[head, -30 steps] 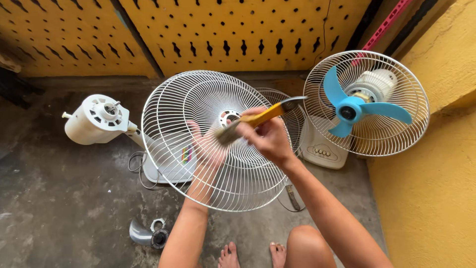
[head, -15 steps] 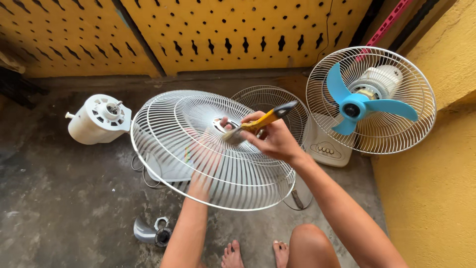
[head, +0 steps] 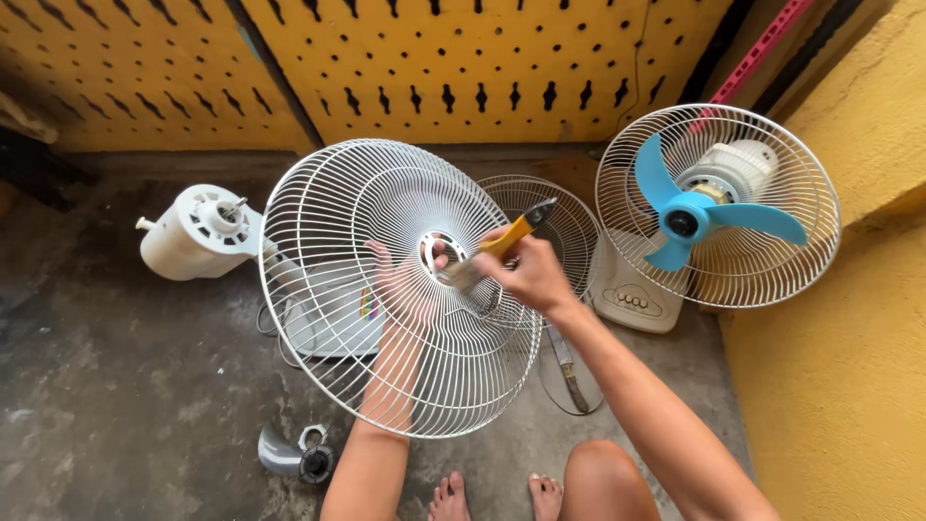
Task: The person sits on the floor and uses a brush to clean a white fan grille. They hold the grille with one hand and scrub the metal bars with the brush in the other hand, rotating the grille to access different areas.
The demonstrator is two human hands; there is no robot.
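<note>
A: Grille, fan guard, white wire. Location?

B: Held up over the middle of the floor, tilted, clear of the ground. Left hand sits behind the wires near the centre ring, fingers spread flat against the back, carrying it.

A: Right hand?

B: Right hand closed round a yellow-handled brush, bristles touching the hub ring.

A: Handling notes?

B: Judged light; thin wire, springy rather than rigid, likely to flex or bend if pressed hard. Open mesh gives plenty of finger-hold. Best grip looks to be the outer rim or the stiffer hub ring, not single spokes.

A: Other items?

B: White motor housing toward the floor's far-left side. Second grille lying behind. Assembled fan, blue blades, at the far-right corner. Grey fitting at the near edge.
</note>
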